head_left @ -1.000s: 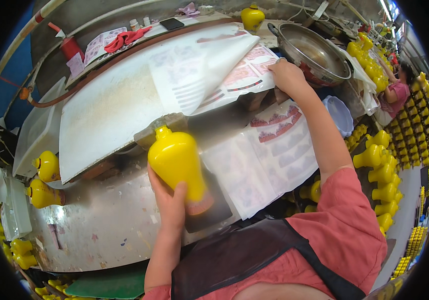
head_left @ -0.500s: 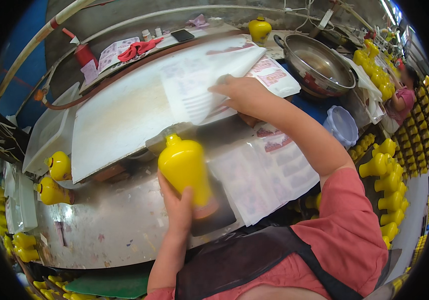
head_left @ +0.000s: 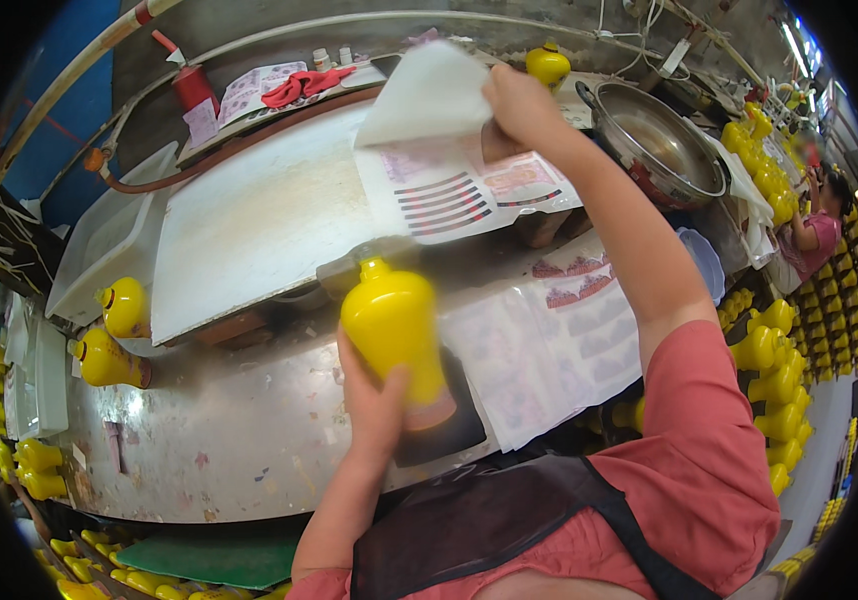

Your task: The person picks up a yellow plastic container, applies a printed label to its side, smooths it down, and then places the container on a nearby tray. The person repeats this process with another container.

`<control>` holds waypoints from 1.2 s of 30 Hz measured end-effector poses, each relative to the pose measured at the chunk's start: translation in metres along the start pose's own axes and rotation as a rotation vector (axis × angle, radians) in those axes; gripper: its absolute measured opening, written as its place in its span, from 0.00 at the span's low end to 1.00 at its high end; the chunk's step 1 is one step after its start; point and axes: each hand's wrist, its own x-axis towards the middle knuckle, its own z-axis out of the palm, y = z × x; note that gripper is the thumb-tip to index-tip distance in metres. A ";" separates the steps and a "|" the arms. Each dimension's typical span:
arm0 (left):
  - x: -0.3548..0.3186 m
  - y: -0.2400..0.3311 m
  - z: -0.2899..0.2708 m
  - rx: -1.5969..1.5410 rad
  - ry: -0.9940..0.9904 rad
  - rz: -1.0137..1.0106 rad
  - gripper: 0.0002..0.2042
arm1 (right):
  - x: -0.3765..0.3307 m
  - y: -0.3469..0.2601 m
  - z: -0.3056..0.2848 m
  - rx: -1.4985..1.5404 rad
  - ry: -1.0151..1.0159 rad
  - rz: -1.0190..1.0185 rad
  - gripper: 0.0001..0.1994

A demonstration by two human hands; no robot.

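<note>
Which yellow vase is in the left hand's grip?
The central yellow vase, appearing largest in view, held by the left hand; other visible vases sit apart from that hand.

Light was moderate | small glare lay on metal surface [head_left: 239,420] | yellow vase [head_left: 389,320] was partly blurred | edges were bent

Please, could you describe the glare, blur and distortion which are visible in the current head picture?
Head view: black corners surround a rounded fisheye picture; the metal tabletop carries a small bright glare spot toward its left end; the yellow vase in the left hand looks hazy along its lower right side, the cause unclear.
</note>
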 end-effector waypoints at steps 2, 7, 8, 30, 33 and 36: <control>0.000 0.000 0.000 -0.008 -0.001 -0.004 0.45 | 0.018 0.010 -0.009 0.083 0.144 0.117 0.16; 0.000 0.004 0.002 -0.053 -0.003 0.006 0.44 | 0.041 0.029 -0.055 0.126 0.420 0.141 0.17; 0.000 0.005 0.003 -0.018 0.000 0.014 0.44 | 0.041 0.032 -0.069 0.128 0.462 0.113 0.17; 0.005 -0.003 0.001 -0.060 -0.031 0.063 0.39 | -0.215 0.006 -0.278 -0.113 0.462 0.057 0.09; 0.005 -0.005 0.001 -0.064 -0.035 0.067 0.38 | -0.278 -0.011 -0.208 -0.107 0.519 0.009 0.06; 0.005 -0.006 0.001 -0.077 -0.039 0.077 0.38 | -0.337 -0.033 -0.146 -0.074 0.240 -0.203 0.04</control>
